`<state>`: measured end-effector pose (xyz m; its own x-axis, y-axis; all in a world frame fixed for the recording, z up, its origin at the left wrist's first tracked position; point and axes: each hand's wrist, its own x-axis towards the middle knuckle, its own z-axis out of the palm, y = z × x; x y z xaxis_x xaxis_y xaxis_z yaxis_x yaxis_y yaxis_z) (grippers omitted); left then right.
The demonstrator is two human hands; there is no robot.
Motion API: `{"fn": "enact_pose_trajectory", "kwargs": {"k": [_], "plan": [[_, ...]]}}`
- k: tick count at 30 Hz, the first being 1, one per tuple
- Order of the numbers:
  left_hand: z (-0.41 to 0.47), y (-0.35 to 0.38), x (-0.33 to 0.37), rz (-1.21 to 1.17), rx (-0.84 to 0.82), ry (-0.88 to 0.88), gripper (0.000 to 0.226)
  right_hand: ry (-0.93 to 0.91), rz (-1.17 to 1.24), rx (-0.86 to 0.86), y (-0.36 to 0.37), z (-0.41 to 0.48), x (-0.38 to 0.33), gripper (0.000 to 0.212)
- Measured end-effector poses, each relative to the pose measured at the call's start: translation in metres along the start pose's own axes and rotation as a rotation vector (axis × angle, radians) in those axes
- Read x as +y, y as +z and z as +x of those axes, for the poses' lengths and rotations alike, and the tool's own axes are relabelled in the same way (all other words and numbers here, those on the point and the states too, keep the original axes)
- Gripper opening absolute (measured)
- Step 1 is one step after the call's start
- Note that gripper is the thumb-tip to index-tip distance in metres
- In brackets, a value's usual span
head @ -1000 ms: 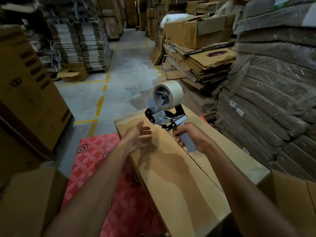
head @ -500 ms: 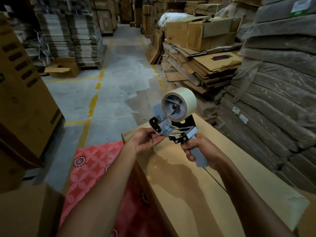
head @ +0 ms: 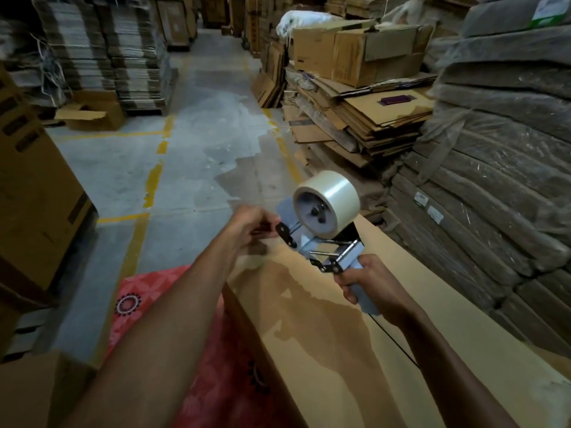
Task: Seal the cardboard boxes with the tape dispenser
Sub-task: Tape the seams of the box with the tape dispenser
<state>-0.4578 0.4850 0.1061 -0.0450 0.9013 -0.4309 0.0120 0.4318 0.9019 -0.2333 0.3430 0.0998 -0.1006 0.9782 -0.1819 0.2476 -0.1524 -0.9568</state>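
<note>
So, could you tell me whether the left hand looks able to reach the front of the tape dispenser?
Probably yes: the left hand sits curled at the front plate of the tape dispenser, seemingly pinching it, with nothing between them; the right hand grips the handle behind.

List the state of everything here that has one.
Long brown cardboard box: flaps closed, no tape visible.
Grey-handled tape dispenser: held above the box.
Clear tape roll: mounted on dispenser.
Right hand: gripping the handle.
Left hand: pinching dispenser's front end.
Small floor carton: flaps open.
</note>
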Motion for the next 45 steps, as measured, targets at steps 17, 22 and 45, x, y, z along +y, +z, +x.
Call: {"fn": "enact_pose_trajectory", "kwargs": {"k": [17, 22, 45], "plan": [[0.078, 0.023, -0.025, 0.314, 0.095, 0.255, 0.022, 0.2, 0.081, 0.188, -0.005, 0.019, 0.034, 0.016], [0.085, 0.028, -0.027, 0.352, 0.125, 0.207, 0.018, 0.226, 0.092, 0.172, -0.005, 0.022, 0.032, 0.024], [0.067, 0.05, -0.029, 1.242, -0.09, 0.27, 0.05, 0.322, -0.235, 0.148, 0.001, 0.03, 0.011, 0.01]]}}
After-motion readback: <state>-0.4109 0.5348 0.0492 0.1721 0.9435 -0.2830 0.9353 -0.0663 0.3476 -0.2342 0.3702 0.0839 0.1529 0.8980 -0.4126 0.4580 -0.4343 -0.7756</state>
